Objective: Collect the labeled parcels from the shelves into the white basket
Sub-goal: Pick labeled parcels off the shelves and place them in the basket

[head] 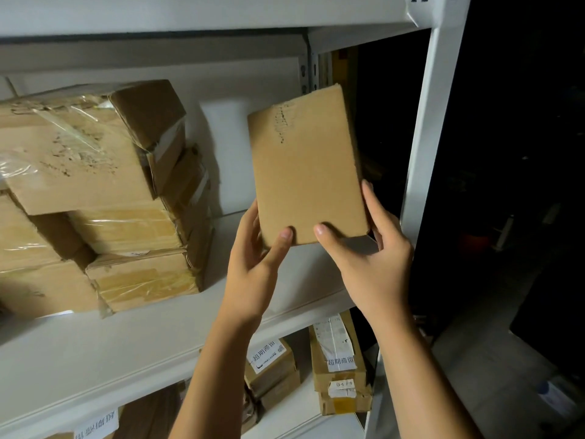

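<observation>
A flat brown cardboard parcel (307, 166) is held upright over the right part of the white shelf (133, 340). Its facing side is plain with a scuffed strip near the top; no label shows on it. My left hand (253, 264) grips its lower left corner, thumb on the front. My right hand (370, 255) grips the lower right corner, thumb on the front and fingers along the right edge. On the shelf below stand parcels with white labels, one in the middle (272, 362) and one to the right (338, 353). The white basket is not in view.
A stack of taped brown boxes (95, 191) fills the left of the shelf. The white upright post (433, 128) stands just right of the held parcel, with a dark aisle beyond it. The upper shelf's white edge (202, 11) runs overhead.
</observation>
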